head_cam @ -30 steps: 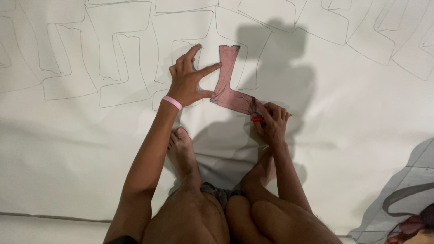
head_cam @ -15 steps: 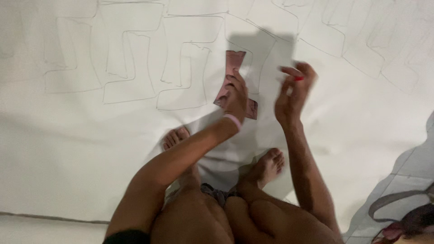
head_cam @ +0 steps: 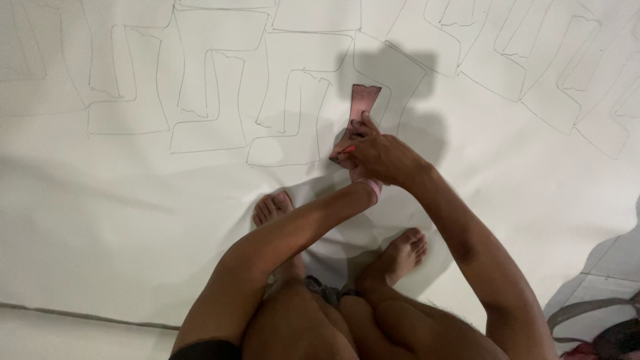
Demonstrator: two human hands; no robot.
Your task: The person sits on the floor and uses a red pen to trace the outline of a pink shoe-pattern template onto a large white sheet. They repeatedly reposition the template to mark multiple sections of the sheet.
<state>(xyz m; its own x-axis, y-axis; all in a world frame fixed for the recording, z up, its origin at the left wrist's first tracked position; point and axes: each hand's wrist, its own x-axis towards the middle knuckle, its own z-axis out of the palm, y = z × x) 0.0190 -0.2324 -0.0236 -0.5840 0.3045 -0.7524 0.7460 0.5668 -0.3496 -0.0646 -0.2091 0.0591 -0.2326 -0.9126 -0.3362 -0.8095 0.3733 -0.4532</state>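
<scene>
Here, pink template point(head_cam: 364, 107) flat under right-hand fingers point(head_cam: 366, 124), its top beyond them.

Floor-level cutting or pattern-marking workspace, likely a tailoring or craft workshop. Large white sheet point(head_cam: 133, 220) spread flat under the hands, covered with repeated pencil outlines point(head_cam: 200, 100) up and left of the right hand point(head_cam: 380, 157). Pink template point(head_cam: 363, 107) lies just above that hand. Person sits barefoot on the sheet.
</scene>
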